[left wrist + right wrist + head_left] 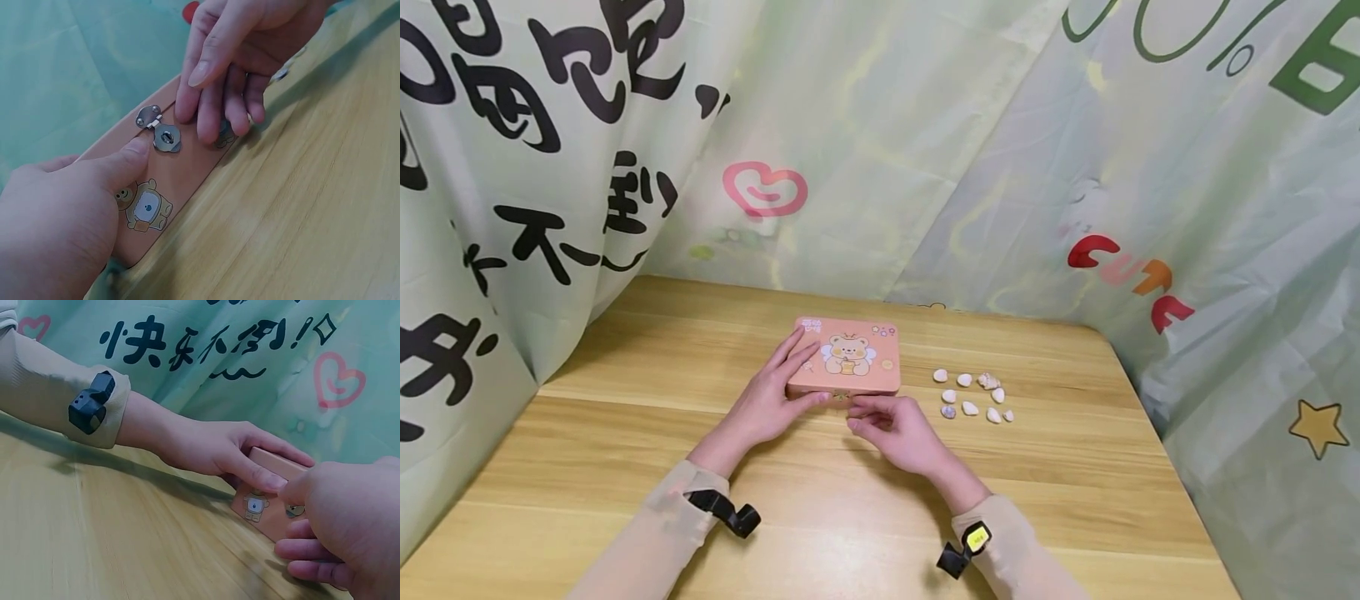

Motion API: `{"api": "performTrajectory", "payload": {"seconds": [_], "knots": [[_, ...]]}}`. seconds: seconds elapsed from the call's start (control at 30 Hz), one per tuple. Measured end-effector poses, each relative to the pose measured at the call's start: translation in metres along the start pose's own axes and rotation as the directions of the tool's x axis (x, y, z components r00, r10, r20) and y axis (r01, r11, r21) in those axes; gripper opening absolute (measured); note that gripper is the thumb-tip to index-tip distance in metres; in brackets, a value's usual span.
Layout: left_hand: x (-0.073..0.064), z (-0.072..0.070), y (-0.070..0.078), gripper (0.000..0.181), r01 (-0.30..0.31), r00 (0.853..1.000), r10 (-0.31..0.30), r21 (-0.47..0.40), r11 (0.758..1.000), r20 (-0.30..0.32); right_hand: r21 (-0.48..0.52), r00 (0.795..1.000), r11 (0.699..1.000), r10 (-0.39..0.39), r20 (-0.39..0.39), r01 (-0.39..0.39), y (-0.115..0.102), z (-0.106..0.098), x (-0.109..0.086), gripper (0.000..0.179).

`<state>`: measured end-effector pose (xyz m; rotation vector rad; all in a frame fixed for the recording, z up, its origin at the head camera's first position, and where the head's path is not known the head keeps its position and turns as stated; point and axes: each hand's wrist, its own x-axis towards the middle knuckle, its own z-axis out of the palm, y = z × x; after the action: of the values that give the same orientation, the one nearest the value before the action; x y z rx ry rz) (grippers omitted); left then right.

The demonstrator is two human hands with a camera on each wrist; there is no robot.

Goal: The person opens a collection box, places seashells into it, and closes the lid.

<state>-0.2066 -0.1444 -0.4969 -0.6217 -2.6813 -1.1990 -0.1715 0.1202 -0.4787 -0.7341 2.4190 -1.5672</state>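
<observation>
A pink box (841, 375) with a cartoon bear on its lid lies flat on the table. My left hand (760, 400) holds its left side, fingers across the lid and thumb against the front face. In the left wrist view, a metal clasp (165, 134) hangs on that front face beside the left thumb (134, 153). My right hand (898, 429) is at the front of the box, just right of the clasp. Its fingers are loosely bent, with the fingertips close against the front face and nothing visible in them. Whether they touch the box I cannot tell.
Several small whitish pebble-like or shell-like pieces (970, 408) lie to the right of the box, one of them bluish. The wooden table (1060, 483) reaches back to a printed curtain (865, 167), which also hangs along both sides.
</observation>
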Motion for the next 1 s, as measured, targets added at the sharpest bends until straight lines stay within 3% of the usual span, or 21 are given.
{"api": "performTrajectory", "payload": {"seconds": [0.27, 0.53, 0.63, 0.73, 0.83, 1.0], "knots": [[-0.004, 0.003, -0.003, 0.084, 0.022, 1.0, -0.022, -0.017, 1.0, -0.005, 0.056, 0.999, 0.998, 0.016, 0.036, -0.018, 0.005, 0.006, 0.002, 0.038], [-0.004, 0.002, -0.002, 0.085, 0.026, 0.999, -0.027, -0.026, 0.999, -0.017, 0.107, 1.0, 0.994, 0.022, -0.006, -0.021, 0.005, 0.011, 0.002, 0.029], [-0.003, 0.001, -0.001, 0.086, 0.026, 0.999, -0.026, -0.019, 0.999, -0.019, 0.181, 0.998, 0.983, 0.049, -0.031, -0.042, 0.003, 0.013, 0.002, 0.025], [-0.002, 0.001, -0.001, 0.086, 0.02, 1.0, -0.02, -0.014, 1.0, -0.019, 0.313, 0.994, 0.947, 0.098, -0.05, -0.078, 0.002, 0.017, 0.002, 0.025], [-0.001, 0.002, -0.001, 0.086, 0.012, 1.0, -0.012, -0.009, 1.0, -0.017, 0.441, 0.986, 0.89, 0.157, -0.058, -0.116, 0.0, 0.02, 0.003, 0.028], [0.0, 0.003, -0.002, 0.085, 0.006, 1.0, -0.006, -0.008, 1.0, -0.012, 0.558, 0.971, 0.815, 0.231, -0.067, -0.155, 0.0, 0.023, 0.004, 0.028]]}}
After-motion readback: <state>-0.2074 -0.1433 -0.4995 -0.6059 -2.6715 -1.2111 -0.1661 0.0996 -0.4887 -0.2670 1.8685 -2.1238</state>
